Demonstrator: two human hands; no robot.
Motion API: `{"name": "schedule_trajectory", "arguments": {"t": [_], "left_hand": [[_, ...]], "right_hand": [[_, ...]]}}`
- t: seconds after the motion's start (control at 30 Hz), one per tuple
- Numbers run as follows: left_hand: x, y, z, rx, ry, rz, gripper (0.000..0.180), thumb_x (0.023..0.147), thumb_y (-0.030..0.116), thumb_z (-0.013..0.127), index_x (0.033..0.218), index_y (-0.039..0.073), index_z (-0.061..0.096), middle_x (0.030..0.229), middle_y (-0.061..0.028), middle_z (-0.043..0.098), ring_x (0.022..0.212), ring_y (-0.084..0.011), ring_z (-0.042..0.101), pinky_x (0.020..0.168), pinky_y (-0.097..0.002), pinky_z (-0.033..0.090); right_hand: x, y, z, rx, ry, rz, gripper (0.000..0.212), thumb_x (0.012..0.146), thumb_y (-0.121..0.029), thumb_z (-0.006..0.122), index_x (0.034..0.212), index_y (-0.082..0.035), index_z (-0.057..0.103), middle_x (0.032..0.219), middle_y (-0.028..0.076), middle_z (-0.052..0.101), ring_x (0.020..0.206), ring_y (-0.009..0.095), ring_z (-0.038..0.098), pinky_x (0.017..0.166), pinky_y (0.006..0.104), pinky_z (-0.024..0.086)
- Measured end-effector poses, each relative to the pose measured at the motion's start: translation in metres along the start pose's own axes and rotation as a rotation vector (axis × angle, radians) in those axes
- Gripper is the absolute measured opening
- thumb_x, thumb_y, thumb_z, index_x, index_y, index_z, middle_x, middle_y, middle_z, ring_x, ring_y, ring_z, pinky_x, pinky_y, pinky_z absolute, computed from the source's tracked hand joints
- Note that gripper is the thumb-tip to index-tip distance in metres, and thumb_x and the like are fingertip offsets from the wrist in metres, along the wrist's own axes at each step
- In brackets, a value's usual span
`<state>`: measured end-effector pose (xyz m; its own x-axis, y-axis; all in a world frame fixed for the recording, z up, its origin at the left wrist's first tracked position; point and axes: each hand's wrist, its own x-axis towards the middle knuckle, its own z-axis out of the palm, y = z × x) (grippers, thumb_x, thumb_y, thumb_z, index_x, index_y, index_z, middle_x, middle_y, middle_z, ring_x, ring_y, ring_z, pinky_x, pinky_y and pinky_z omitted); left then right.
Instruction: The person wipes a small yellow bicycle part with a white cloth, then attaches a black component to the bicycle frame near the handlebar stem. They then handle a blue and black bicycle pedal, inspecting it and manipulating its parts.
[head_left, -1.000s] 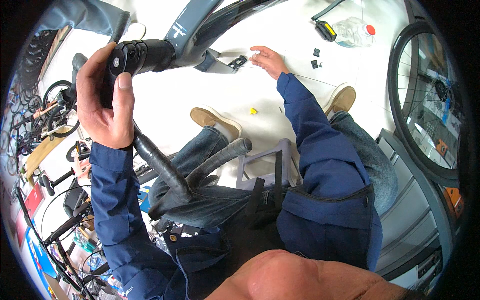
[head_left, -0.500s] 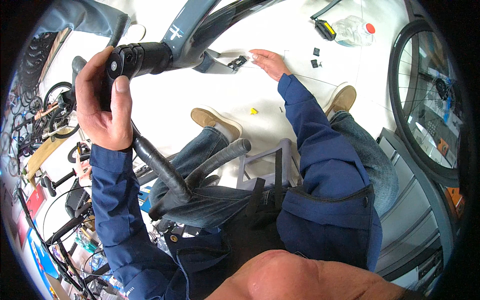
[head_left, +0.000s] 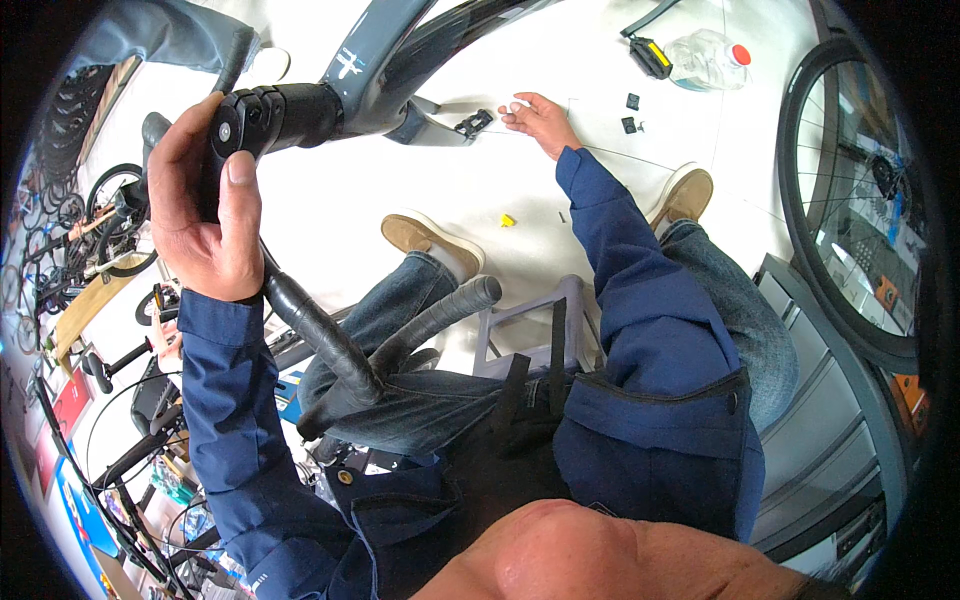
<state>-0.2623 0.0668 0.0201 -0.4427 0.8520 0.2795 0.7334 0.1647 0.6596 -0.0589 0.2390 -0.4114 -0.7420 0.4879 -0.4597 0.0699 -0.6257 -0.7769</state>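
Observation:
My left hand (head_left: 205, 215) is wrapped round the black handlebar at the stem (head_left: 285, 115), thumb along its near side. The stem joins the dark grey bicycle frame (head_left: 375, 60). A taped drop (head_left: 320, 340) of the handlebar reaches down past my left wrist. Beyond my knees, my right hand (head_left: 540, 122) is low beside the fork (head_left: 425, 128). Its fingers are bent together near a small black brake caliper (head_left: 474, 124), just right of it; anything between the fingertips is too small to make out.
To the right of my right hand lie small black parts (head_left: 630, 115), a pedal (head_left: 650, 60) and a clear bottle with a red cap (head_left: 705, 62). A yellow piece (head_left: 507, 221) is on the floor between my shoes. A wheel (head_left: 850, 200) stands at right; a grey stool (head_left: 535, 325) is near my legs.
The fingers of my right hand have shifted and curled a little beside the caliper. My left hand and the handlebar have moved barely at all.

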Motion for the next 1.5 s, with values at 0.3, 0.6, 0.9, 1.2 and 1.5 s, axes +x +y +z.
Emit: {"name": "schedule_trajectory", "arguments": {"t": [0.3,0.6,0.9,1.2,1.5], "left_hand": [[0.0,0.001,-0.003,0.044,-0.055,-0.003,0.048,0.105,0.019,0.06,0.144,-0.006,0.05,0.137,-0.0229,0.061,0.126,-0.026,0.061,0.11,-0.0372,0.045],[0.0,0.002,-0.003,0.035,-0.056,-0.001,0.048,0.105,0.019,0.06,0.143,-0.007,0.05,0.137,-0.0226,0.061,0.125,-0.0257,0.061,0.11,-0.0369,0.045],[0.001,0.002,-0.001,0.03,-0.02,0.007,0.046,0.102,0.018,0.064,0.141,-0.005,0.053,0.13,-0.0198,0.064,0.118,-0.0227,0.063,0.106,-0.0343,0.047],[0.0,-0.001,0.001,-0.008,0.008,-0.002,0.045,0.1,0.015,0.065,0.14,-0.004,0.054,0.127,-0.0191,0.066,0.116,-0.0225,0.064,0.105,-0.034,0.047],[-0.001,0.0,0.001,-0.003,0.013,-0.016,0.045,0.101,0.015,0.064,0.14,-0.005,0.054,0.127,-0.0193,0.067,0.115,-0.0211,0.064,0.105,-0.0331,0.047]], "right_hand": [[0.006,0.007,-0.002,-0.174,0.058,-0.05,0.034,0.106,-0.015,0.06,0.136,0.0,0.057,0.119,0.017,0.071,0.102,0.02,0.071,0.089,0.029,0.062],[0.005,0.009,-0.002,-0.252,0.09,-0.097,0.025,0.105,-0.011,0.058,0.127,-0.01,0.067,0.114,0.011,0.07,0.098,0.018,0.072,0.088,0.0271,0.059],[0.0,0.005,-0.002,-0.141,0.037,-0.086,0.03,0.102,-0.013,0.067,0.13,-0.003,0.068,0.112,0.013,0.071,0.102,0.019,0.073,0.088,0.0265,0.06],[-0.002,0.008,0.001,-0.139,0.083,0.038,0.033,0.1,-0.017,0.071,0.124,0.005,0.066,0.103,0.014,0.075,0.092,0.018,0.075,0.077,0.0276,0.062],[-0.009,0.031,-0.018,-0.449,0.145,0.086,0.028,0.103,-0.021,0.063,0.12,0.002,0.067,0.103,0.015,0.076,0.089,0.021,0.075,0.073,0.0323,0.06]]}}
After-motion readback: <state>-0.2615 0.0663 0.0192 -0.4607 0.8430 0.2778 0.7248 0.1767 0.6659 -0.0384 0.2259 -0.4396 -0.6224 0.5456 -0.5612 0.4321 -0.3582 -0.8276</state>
